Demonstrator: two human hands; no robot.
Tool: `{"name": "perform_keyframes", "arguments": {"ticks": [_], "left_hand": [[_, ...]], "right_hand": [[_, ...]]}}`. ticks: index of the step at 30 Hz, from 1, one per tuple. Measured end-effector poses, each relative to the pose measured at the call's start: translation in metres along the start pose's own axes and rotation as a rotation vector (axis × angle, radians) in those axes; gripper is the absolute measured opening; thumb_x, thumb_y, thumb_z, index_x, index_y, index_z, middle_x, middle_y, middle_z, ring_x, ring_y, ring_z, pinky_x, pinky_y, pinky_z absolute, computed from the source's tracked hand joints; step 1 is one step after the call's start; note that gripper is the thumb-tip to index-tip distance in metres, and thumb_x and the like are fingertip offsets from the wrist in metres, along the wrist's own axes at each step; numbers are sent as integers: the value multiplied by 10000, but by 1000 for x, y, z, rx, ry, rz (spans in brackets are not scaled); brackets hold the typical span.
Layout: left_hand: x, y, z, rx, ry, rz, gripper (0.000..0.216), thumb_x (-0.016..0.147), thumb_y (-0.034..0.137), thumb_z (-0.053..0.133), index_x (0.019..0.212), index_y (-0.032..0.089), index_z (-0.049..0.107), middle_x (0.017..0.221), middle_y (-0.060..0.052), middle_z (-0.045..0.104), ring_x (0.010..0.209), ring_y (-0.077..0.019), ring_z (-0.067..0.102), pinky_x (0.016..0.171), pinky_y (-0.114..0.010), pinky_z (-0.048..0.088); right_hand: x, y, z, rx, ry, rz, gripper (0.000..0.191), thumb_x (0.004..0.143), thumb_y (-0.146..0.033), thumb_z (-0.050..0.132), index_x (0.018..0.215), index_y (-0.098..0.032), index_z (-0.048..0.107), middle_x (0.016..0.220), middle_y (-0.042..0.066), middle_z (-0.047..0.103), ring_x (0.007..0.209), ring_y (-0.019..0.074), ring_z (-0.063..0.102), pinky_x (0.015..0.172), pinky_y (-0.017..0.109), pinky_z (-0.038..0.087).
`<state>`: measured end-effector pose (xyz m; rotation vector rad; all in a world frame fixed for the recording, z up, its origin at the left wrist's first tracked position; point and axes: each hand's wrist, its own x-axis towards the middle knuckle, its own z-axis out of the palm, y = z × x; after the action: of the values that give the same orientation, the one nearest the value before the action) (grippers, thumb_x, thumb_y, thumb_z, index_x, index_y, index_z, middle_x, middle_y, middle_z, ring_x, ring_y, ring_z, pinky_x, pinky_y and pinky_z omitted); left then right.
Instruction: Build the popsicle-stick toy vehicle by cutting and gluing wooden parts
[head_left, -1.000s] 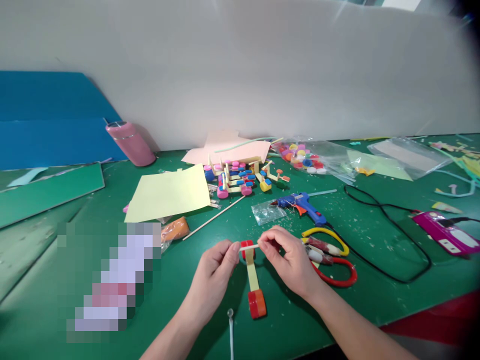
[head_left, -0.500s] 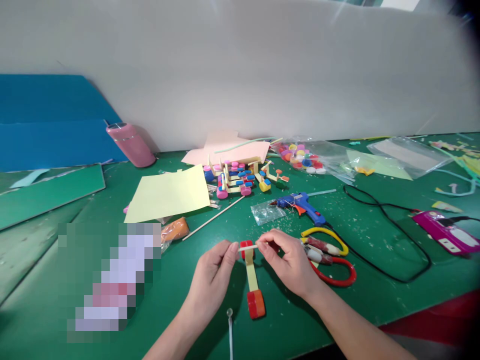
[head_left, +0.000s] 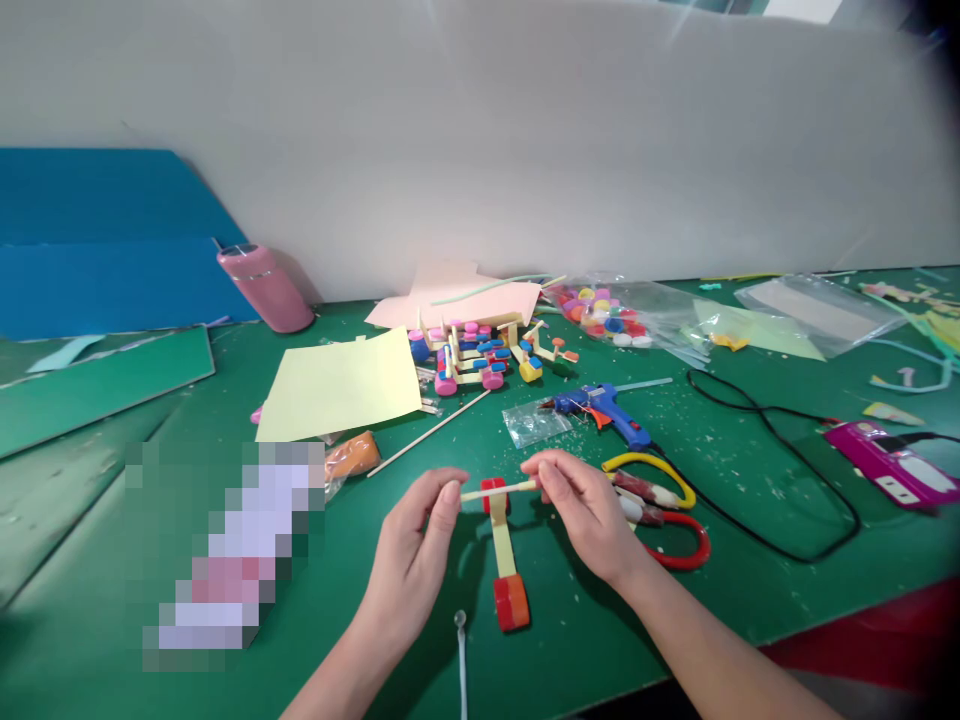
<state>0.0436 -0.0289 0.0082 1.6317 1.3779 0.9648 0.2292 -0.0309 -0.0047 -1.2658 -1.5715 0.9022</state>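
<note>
A thin pale stick [head_left: 496, 491] with yellowish ends is stretched level between my hands. My left hand [head_left: 415, 545] pinches its left end between thumb and fingers, while my right hand [head_left: 589, 515] has the other end pinched. Beneath the stick, a pale yellow strip [head_left: 503, 545] lies on the table, bearing a red block [head_left: 493, 503] at its far end and a red-and-orange block [head_left: 511, 602] at its near end. The stick hides part of the far block. Red-and-yellow-handled scissors [head_left: 679, 545] lie just right of my right hand.
A blue glue gun [head_left: 607, 412] with a black cord rests beyond my right hand. Small colourful assemblies [head_left: 472, 360] stand at the back beside a yellow sheet [head_left: 341, 385]. A pink tumbler [head_left: 268, 290] leans at the left; a magenta power strip [head_left: 889, 465] lies at right.
My hands have moved slightly apart, exposing more of the stick and its yellowish ends. The strip with the red blocks stays in place on the table.
</note>
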Motion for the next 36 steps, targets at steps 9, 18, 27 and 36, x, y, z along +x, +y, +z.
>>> {"name": "perform_keyframes", "arguments": {"ticks": [9, 18, 27, 36], "left_hand": [[-1, -9, 4, -113, 79, 39, 127, 757, 260, 590, 858, 190, 624, 772, -15, 618, 692, -145, 561, 639, -242, 456], [1, -5, 3, -140, 56, 20, 55, 760, 230, 601, 750, 199, 645, 690, 14, 621, 625, -115, 555, 580, -201, 432], [1, -12, 4, -208, 45, -1, 118, 774, 258, 587, 834, 208, 675, 750, -5, 642, 675, -131, 573, 615, -218, 450], [0, -10, 4, -271, 60, -38, 116, 751, 266, 613, 786, 196, 699, 660, 2, 618, 614, -119, 537, 566, -207, 430]], "right_hand": [[3, -7, 2, -112, -57, -56, 229, 909, -283, 411, 750, -182, 542, 712, 3, 558, 665, 134, 521, 601, 234, 387], [4, -6, 6, -168, -35, -107, 224, 900, -259, 423, 719, -184, 533, 679, 1, 540, 634, 131, 501, 591, 240, 388], [1, -4, 4, -78, -43, -90, 201, 909, -256, 409, 845, -183, 586, 790, 30, 610, 705, 146, 569, 631, 244, 424], [3, -5, 5, -149, -50, -106, 210, 898, -259, 432, 746, -188, 558, 708, 13, 577, 663, 143, 534, 615, 248, 407]]}}
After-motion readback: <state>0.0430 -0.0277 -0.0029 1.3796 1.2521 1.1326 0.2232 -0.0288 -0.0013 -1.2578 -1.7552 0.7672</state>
